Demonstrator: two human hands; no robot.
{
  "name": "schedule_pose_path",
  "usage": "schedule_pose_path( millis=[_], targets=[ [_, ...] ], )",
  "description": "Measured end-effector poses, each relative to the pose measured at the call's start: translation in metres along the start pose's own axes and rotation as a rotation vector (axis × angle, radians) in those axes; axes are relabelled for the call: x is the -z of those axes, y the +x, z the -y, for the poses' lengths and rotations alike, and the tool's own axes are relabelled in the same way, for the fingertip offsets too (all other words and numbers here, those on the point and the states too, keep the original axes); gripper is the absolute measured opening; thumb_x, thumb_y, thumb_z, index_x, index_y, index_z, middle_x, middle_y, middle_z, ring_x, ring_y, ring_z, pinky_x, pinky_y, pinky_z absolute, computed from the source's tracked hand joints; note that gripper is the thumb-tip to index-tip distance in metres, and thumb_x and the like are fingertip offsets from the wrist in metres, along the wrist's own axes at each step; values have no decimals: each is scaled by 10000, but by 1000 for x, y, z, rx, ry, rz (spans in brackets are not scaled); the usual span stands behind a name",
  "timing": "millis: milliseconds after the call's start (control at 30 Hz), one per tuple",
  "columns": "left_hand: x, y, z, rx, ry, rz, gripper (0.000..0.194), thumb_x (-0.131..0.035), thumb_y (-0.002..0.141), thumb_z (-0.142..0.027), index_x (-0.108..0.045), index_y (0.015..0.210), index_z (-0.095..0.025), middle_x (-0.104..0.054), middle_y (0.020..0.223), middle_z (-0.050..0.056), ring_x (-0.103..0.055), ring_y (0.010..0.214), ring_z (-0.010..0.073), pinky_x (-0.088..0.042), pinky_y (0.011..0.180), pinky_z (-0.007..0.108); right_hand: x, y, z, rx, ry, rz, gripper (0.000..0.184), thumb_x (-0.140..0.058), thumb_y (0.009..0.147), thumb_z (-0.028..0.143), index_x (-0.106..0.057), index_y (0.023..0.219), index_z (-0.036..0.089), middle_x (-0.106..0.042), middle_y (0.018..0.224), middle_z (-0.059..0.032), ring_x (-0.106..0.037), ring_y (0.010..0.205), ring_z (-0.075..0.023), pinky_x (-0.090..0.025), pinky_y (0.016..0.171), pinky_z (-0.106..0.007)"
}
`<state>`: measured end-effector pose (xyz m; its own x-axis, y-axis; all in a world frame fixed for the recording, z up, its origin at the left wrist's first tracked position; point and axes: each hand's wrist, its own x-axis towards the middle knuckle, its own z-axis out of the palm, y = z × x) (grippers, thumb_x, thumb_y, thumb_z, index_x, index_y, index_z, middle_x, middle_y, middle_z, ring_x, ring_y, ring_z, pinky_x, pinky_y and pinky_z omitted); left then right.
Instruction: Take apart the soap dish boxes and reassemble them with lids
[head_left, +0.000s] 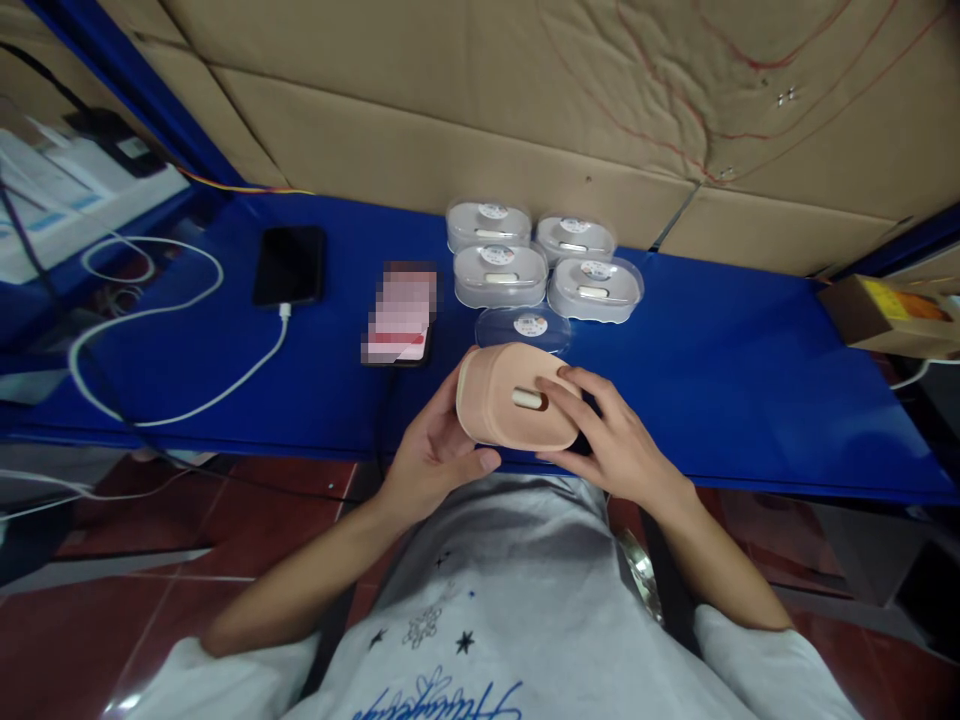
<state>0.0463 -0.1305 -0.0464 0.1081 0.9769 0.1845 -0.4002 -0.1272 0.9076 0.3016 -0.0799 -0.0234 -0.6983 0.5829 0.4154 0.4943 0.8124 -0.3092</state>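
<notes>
Blue table (750,390) — black device (288,262), phone (403,310), lidded boxes (500,291), clear lid (499,326)

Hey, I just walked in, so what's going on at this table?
A person is holding a peach box over the near side of the blue table. The left hand supports one end, and the right hand has fingers on its top, near the small white bar. A clear lid with a round sticker lies just beyond it. Behind that stand four pale boxes with clear lids on. A lit phone lies off to the left.
</notes>
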Motion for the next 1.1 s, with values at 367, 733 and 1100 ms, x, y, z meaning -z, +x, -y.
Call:
schedule_pose_path(
  millis=[367, 733, 1100],
  targets=[
    [5, -3, 1, 26, 7, 26, 1074, -953, 747, -672, -470, 1644, -334, -562, 1643, 164, -495, 1571, 445, -471, 1267, 609, -2, 18, 11, -30, 90, 51, 977, -611, 1098, 436, 65, 1795, 322, -185, 1855, -190, -271, 1701, -418, -425, 1297, -681],
    [15, -10, 22, 86, -36, -36, 972, -913, 818, -660, -510, 1628, -304, -659, 1569, 147, -567, 1526, 369, -424, 1313, 561, -11, 16, 11, -47, 19, 42, 1033, -654, 1075, 520, 52, 1796, 295, -333, 1796, -243, -396, 1643, -420, -462, 1234, -652],
    [-2, 17, -22, 124, -353, -452, 515, -645, 1024, -657, -706, 1412, -324, -739, 1488, 25, -592, 1511, 354, -693, 1038, 483, -18, 18, 6, -204, -128, 48, 859, -599, 1098, 534, -155, 1782, 264, -571, 1628, -211, -517, 1547, -401, -302, 1303, -711]
  ],
)
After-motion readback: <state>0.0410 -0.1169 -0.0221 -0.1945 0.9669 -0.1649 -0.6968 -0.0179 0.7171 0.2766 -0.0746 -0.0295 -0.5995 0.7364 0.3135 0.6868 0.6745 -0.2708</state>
